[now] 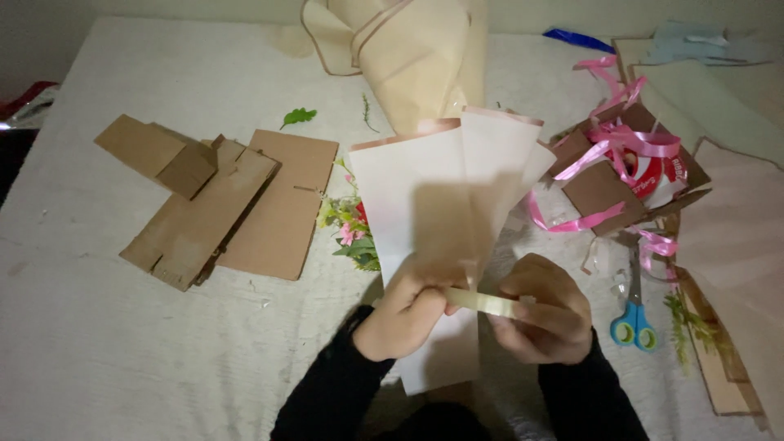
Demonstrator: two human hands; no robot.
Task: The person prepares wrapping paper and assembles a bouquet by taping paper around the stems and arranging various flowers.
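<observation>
Left to right. Flattened cardboard (pixel 216 204) lies on the bench (pixel 98 343), a green leaf (pixel 298 116) beyond it. Flowers (pixel 353 233) show from under pale pink paper (pixel 425 204), which stands folded in overlapping sheets at centre, with brownish upper edges. The left hand (pixel 408 314) is closed on the paper's lower part; the right hand (pixel 543 318) pinches a strip of tape (pixel 482 302) stretched between both hands, just in front of the paper. Cream wrapping (pixel 408 57) lies behind. Further right: a brown box (pixel 604 192) tangled in pink ribbon (pixel 629 147), then blue-handled scissors (pixel 634 322).

Risks, as judged: the tape may curl and stick to itself or the fingers if tension slackens; the folds may slip apart if the left grip loosens; the thin paper would crease or tear if tape were lifted off.
</observation>
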